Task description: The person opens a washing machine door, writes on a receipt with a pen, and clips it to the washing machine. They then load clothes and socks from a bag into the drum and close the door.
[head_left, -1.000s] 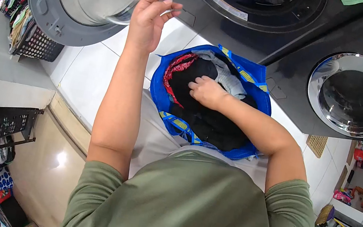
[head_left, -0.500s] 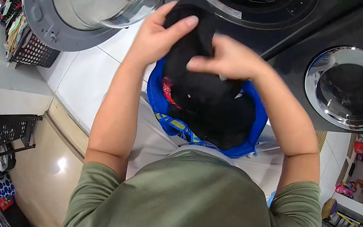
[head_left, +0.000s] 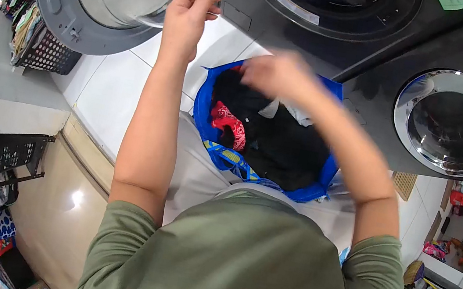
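Note:
My left hand (head_left: pixel 191 16) is raised in front of the open washer door (head_left: pixel 55 2), its thumb and fingers pinched together. Whatever may be between the fingertips is too small or hidden to make out. Lower and to the right, my right hand (head_left: pixel 275 75) is smeared by motion over the far side of a blue bag (head_left: pixel 205 100). Inside the bag lie black clothes (head_left: pixel 286 148), a red patterned cloth (head_left: pixel 229 124) and some white fabric (head_left: pixel 299 114). The bag stands between my legs.
A dark front-loading washer (head_left: pixel 318 39) stands ahead, its opening at the top of view. Another machine with a round, closed door (head_left: pixel 452 121) is on the right. At the left are a dark basket of clothes (head_left: pixel 49 56) and a low beige ledge (head_left: pixel 91 151).
The black garment is out of both hands; where it went is not shown. My left hand has moved up and left, and the red cloth in the bag is more exposed.

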The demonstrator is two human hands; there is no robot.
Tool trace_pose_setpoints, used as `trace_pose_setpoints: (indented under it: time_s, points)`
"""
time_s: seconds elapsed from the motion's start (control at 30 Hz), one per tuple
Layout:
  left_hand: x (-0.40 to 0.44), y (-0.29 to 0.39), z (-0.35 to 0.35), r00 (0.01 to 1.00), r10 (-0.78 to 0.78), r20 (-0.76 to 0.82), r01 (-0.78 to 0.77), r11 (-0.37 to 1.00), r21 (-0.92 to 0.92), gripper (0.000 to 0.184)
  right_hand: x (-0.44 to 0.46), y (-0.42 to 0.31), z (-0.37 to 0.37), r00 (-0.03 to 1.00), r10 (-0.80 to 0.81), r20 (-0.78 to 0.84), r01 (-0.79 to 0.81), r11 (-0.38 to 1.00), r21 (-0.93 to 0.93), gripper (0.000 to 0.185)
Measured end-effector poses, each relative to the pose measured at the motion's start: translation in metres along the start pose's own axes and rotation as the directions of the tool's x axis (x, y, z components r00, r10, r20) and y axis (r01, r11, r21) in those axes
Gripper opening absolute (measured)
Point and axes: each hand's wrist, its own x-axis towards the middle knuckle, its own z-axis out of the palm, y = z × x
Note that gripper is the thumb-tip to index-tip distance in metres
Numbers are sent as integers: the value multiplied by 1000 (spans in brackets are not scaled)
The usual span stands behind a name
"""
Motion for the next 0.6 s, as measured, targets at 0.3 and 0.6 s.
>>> trace_pose_setpoints:
  time_s: [0.3, 0.6]
  points:
    - [-7, 1, 0, 999, -26, 24, 23, 991, 133, 21, -37, -5, 121, 826, -225, 516, 178, 974, 139, 25]
    - [-9, 3, 4, 996, -77, 46, 69, 986, 153, 22, 30, 68, -206, 560, 252, -789, 260, 852, 456, 23]
